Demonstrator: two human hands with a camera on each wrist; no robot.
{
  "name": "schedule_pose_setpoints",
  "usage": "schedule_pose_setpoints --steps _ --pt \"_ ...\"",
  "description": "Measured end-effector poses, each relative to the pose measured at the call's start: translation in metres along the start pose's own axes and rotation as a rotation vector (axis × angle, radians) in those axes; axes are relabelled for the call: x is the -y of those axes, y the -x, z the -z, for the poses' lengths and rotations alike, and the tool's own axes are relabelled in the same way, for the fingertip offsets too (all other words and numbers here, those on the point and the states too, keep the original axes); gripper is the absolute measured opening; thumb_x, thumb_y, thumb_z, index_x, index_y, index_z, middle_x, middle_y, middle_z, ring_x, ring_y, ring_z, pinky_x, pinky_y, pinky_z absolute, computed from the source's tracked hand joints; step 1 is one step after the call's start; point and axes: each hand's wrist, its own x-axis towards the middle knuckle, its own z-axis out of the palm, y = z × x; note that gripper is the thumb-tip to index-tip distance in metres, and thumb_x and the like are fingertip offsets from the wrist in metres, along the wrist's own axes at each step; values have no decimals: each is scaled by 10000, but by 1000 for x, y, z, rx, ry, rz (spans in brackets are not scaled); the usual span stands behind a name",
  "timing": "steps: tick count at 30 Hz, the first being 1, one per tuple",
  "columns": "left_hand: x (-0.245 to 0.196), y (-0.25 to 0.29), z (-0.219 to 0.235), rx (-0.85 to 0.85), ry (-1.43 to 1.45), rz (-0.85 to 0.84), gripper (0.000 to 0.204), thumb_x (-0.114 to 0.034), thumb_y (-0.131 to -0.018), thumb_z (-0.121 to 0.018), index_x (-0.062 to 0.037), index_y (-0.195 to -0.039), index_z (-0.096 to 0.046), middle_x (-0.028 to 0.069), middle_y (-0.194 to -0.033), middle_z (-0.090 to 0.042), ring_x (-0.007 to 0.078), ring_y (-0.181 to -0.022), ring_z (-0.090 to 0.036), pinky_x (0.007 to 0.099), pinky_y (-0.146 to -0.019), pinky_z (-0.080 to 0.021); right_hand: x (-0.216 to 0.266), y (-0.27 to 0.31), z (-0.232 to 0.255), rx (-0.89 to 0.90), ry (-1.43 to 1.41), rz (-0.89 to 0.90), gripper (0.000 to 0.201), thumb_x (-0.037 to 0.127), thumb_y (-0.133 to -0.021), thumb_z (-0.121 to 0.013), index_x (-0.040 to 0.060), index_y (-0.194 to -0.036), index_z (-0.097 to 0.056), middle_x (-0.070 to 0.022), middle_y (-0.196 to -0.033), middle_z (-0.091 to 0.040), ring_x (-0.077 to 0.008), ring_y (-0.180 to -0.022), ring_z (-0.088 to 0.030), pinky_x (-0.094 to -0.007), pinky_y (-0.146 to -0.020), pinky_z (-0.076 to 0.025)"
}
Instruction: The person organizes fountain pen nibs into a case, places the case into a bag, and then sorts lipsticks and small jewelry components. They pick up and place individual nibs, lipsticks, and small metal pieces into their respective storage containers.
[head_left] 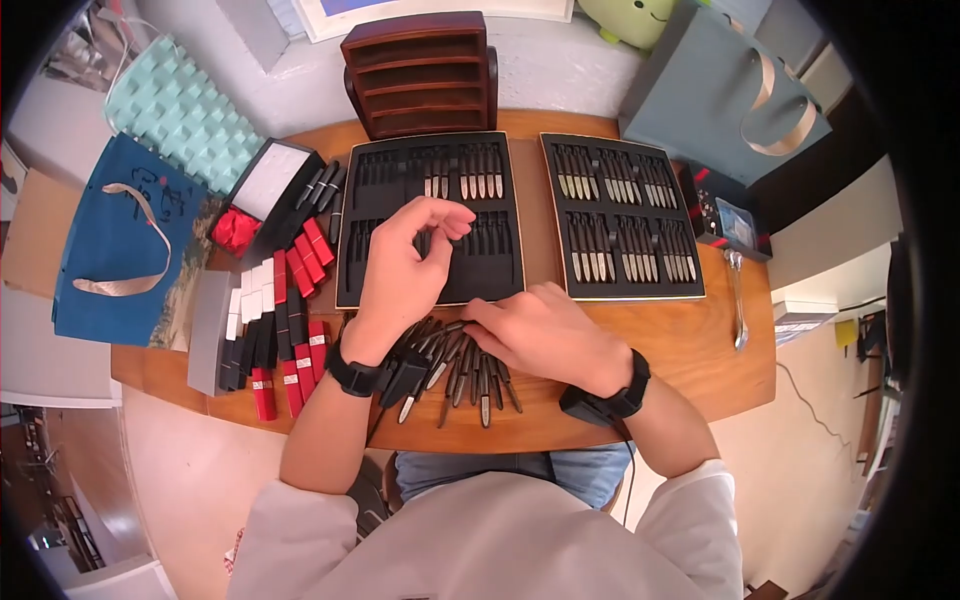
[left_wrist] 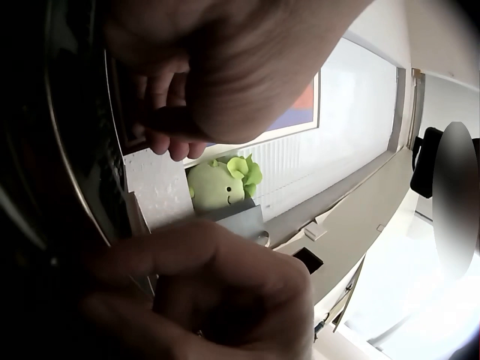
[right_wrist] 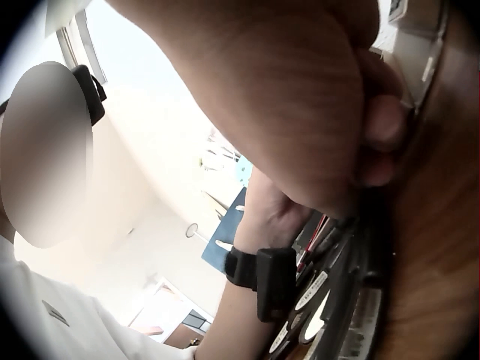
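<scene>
My left hand hovers over the left foam case, fingers loosely bent, nothing visible between them. Several slim, dark pen-like sticks with silvery ends stand in that case's slots. At the case's front edge, my right hand has its thumb and fingertips together at the top of a loose pile of the same sticks, pinching a dark one. In the left wrist view, the curled right hand appears below the left. In the right wrist view, the right hand's bent fingers are close over the tabletop beside the pile.
A second foam case filled with sticks lies at right, beside a metal tool. Red, white and black small boxes cluster at left near a blue paper bag. Behind stand a wooden rack and a grey bag.
</scene>
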Motion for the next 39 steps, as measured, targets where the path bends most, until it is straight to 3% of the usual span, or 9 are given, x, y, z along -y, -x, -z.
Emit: schedule_pose_setpoints --steps 4,8,10,11,15,18,26,35,39 --pt "2 3 -3 47 69 30 296 175 -1010 -548 26 -1178 -741 55 -1082 -755 137 -1015 -725 295 -973 -576 -14 11 10 -129 -130 37 132 183 -952 -781 73 -1016 -747 -120 -826 -749 -381 -722 -734 -485 -634 -576" --pt "-2 4 -5 117 289 51 211 104 -1062 -583 15 -1155 -750 77 -1071 -774 147 -979 -741 322 -914 -604 -29 18 30 -329 -238 42 143 102 -894 -859 60 -990 -762 -75 -895 -732 -254 -693 -716 -374 -612 -556" --pt "-9 5 -4 270 469 141 179 5 -1131 -584 41 -1212 -739 98 -1131 -779 174 -1037 -754 342 -953 -622 -34 21 40 -302 -461 -185 155 103 -897 -859 34 -986 -752 -117 -886 -741 -259 -744 -742 -387 -665 -583" --pt "-7 6 -4 331 596 203 227 -81 -1166 -595 61 -1273 -735 134 -1200 -791 226 -1126 -782 371 -998 -634 -35 22 46 -312 -478 -214 149 71 -924 -860 36 -1046 -782 -92 -898 -751 -169 -756 -738 -329 -665 -563" --pt "-11 7 -6 317 578 292 314 -113 -1152 -621 88 -1376 -712 236 -1325 -776 334 -1191 -796 428 -1045 -632 -54 21 37 -494 -701 -199 168 64 -1020 -800 34 -1185 -807 -24 -946 -769 -83 -826 -720 -250 -696 -535" --pt "-24 9 -5 304 686 343 327 -86 -1146 -617 88 -1411 -697 260 -1392 -748 352 -1226 -782 463 -1092 -624 -55 22 38 -539 -988 -326 213 72 -1056 -774 26 -1264 -782 -16 -990 -777 -76 -874 -721 -252 -707 -546" --pt "-25 11 -5 421 824 415 361 -37 -1132 -628 72 -1474 -668 273 -1469 -705 366 -1362 -709 495 -1182 -581 -51 22 43 -535 -1121 -382 235 98 -1092 -732 41 -1317 -766 26 -1029 -747 -60 -893 -721 -208 -686 -515" --pt "-23 10 -4 420 896 552 356 37 -1063 -705 76 -1416 -692 222 -1393 -747 340 -1318 -730 468 -1177 -587 -49 22 38 -471 -1218 -293 225 85 -1098 -723 37 -1316 -750 9 -1093 -740 -69 -875 -704 -228 -679 -512" --pt "-17 9 -11 287 908 501 373 84 -1025 -732 59 -1394 -683 213 -1411 -728 326 -1319 -728 461 -1189 -586 -47 21 37 -475 -1196 -244 212 63 -1099 -717 33 -1307 -746 0 -1078 -739 -75 -863 -701 -236 -680 -516"
